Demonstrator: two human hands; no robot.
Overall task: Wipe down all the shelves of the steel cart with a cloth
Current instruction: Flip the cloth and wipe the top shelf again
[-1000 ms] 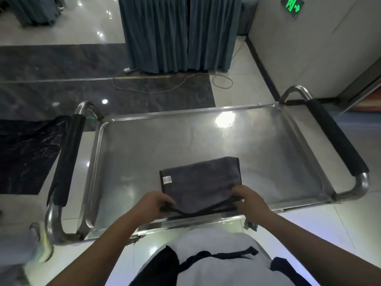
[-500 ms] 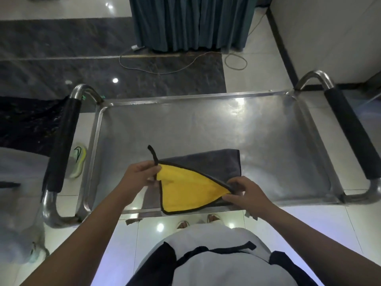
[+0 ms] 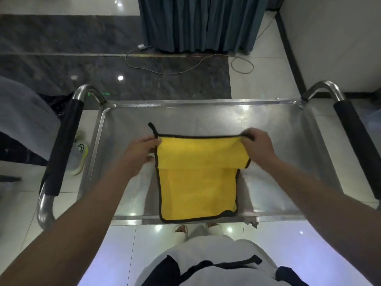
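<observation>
- Cloth (image 3: 198, 188), yellow w/ black trim, lay on top shelf (image 3: 274, 129) of steel cart (image 3: 144, 105), near-centre, lower edge reaching the shelf's near rim.
- Upper part of cloth was lifted off the shelf and stretched between both hands; a fold hung over the flat lower half.
- Left hand (image 3: 140, 150): grip pinched on cloth's top-left corner, just below the black hanging loop (image 3: 152, 127).
- Right hand (image 3: 258, 145): grip curled round top-right corner, trim bunched under the fingers.
- Both forearms reached in from the near side, over the shelf rim.
- Cart handles w/ black padding stood at L (image 3: 64, 145) and R (image 3: 356, 141) ends of the shelf.
- Shelf surface was bare steel, showing ceiling-light glare.
- Lower shelves of the cart were hidden under the top one; can't tell their state.
- Bkgd: teal curtain (image 3: 202, 23) at far side, cable (image 3: 177, 67) looped on dark floor strip, a sneaker (image 3: 80, 153) beside the L handle.
- Wearer's feet in white sandals (image 3: 181, 231) showed just below the near rim.
</observation>
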